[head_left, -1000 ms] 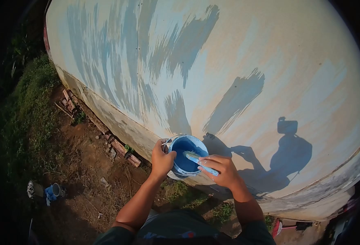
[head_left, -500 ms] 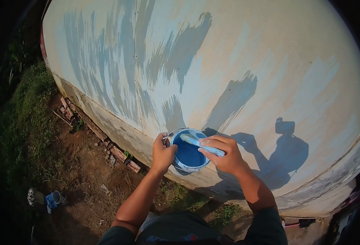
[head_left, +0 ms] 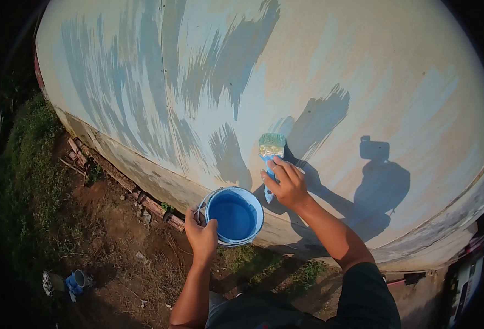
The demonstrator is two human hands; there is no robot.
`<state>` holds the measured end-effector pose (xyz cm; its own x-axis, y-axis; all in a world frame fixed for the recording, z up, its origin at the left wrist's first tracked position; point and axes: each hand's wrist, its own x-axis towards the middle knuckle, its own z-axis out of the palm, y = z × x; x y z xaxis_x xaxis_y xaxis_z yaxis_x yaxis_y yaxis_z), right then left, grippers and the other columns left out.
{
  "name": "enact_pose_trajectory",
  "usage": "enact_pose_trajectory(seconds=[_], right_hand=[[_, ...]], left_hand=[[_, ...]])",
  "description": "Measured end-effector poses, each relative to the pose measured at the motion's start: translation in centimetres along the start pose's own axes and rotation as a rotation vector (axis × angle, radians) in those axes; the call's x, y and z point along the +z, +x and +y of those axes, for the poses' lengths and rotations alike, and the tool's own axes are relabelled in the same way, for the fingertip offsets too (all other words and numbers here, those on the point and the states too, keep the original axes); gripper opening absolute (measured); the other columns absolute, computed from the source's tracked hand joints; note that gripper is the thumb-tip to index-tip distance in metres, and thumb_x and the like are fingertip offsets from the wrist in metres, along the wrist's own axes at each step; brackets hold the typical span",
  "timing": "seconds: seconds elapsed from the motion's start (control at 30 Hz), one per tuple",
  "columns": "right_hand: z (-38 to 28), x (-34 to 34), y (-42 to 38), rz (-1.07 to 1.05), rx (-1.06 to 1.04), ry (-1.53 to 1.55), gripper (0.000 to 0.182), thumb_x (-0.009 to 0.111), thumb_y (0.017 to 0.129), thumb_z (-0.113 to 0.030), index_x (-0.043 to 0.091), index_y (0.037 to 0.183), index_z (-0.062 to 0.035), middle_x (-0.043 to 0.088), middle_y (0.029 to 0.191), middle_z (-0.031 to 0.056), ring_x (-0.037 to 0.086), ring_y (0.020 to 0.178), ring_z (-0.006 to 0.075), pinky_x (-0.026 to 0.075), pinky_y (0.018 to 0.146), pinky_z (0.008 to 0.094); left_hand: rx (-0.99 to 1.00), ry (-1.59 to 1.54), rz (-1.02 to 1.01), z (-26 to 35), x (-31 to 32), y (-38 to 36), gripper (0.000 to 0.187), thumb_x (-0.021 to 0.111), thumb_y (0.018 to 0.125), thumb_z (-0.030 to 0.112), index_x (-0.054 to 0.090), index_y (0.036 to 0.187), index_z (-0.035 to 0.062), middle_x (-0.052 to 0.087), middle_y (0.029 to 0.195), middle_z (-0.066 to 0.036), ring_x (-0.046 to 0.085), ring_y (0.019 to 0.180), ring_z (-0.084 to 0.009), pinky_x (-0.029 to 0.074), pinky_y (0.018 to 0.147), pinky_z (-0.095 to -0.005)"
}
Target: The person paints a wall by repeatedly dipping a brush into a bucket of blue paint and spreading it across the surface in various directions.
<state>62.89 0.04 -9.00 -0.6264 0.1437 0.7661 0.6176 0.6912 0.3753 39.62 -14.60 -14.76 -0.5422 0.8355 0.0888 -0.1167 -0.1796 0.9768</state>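
My left hand [head_left: 202, 237] is closed on the rim and wire handle side of a paint bucket [head_left: 232, 216], which has blue paint inside and smears along its edge. In my right hand [head_left: 286, 183] is a paintbrush [head_left: 272, 151] with a blue handle, its wide bristles pointing up against the pale wall [head_left: 307, 66]. A fresh wet-looking patch shows just beside the bristle tips. Darker grey-blue strokes cover the wall's left and middle parts, with one broad stroke [head_left: 321, 118] right of the brush.
Bare soil and grass [head_left: 25, 181] lie below the wall at left. Broken bricks or wood pieces [head_left: 154, 205] line the wall's foot. Another bucket with a blue cloth [head_left: 79, 279] stands on the ground at lower left. My shadow falls across the wall at right.
The paintbrush has come out of the bucket and up to the wall in my right hand. My left hand has lowered the bucket slightly, toward the left.
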Motion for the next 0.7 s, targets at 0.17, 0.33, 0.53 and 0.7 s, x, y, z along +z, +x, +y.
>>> enact_pose_trajectory(seconds=[0.17,0.33,0.53,0.7], right_hand=[[-2.7,3.2,-3.3,-0.22,0.012,0.217,0.03,0.073,0.085,-0.005,0.075,0.114,-0.0122,0.068,0.114,0.0115,0.07,0.107,0.0297,0.061,0.085,0.0416],[1.2,-1.3,3.2,-0.091,0.333,0.369,0.03,0.081,0.081,0.0,0.074,0.11,-0.0065,0.069,0.099,0.0092,0.071,0.09,0.032,0.06,0.075,0.0396],[7.7,-9.7,14.9,0.29,0.115,0.104,0.022,0.081,0.083,0.003,0.075,0.103,-0.0012,0.073,0.103,0.0157,0.073,0.092,0.0326,0.06,0.075,0.0369],[7.0,-9.3,14.3,0.18,-0.087,-0.185,0.019,0.076,0.082,0.001,0.076,0.101,-0.0023,0.074,0.107,0.0168,0.073,0.1,0.0316,0.062,0.08,0.038]], left_hand=[[0.01,0.026,0.17,-2.8,-3.5,-0.7,0.043,0.06,0.076,-0.011,0.057,0.119,-0.0053,0.044,0.088,0.003,0.038,0.076,-0.0055,0.035,0.065,-0.0221],[0.05,0.024,0.217,-3.9,-6.1,-1.0,0.043,0.058,0.078,-0.011,0.055,0.12,-0.0069,0.05,0.093,0.0,0.041,0.078,-0.0065,0.039,0.068,-0.0217],[-0.053,0.038,0.247,-2.2,-5.8,-0.5,0.042,0.058,0.078,-0.011,0.056,0.119,-0.0054,0.051,0.093,0.0,0.042,0.077,-0.0063,0.039,0.068,-0.0209],[-0.065,0.006,0.181,1.0,-4.2,0.2,0.041,0.058,0.077,-0.012,0.057,0.117,-0.0041,0.048,0.088,0.002,0.042,0.075,-0.0058,0.037,0.064,-0.0212]])
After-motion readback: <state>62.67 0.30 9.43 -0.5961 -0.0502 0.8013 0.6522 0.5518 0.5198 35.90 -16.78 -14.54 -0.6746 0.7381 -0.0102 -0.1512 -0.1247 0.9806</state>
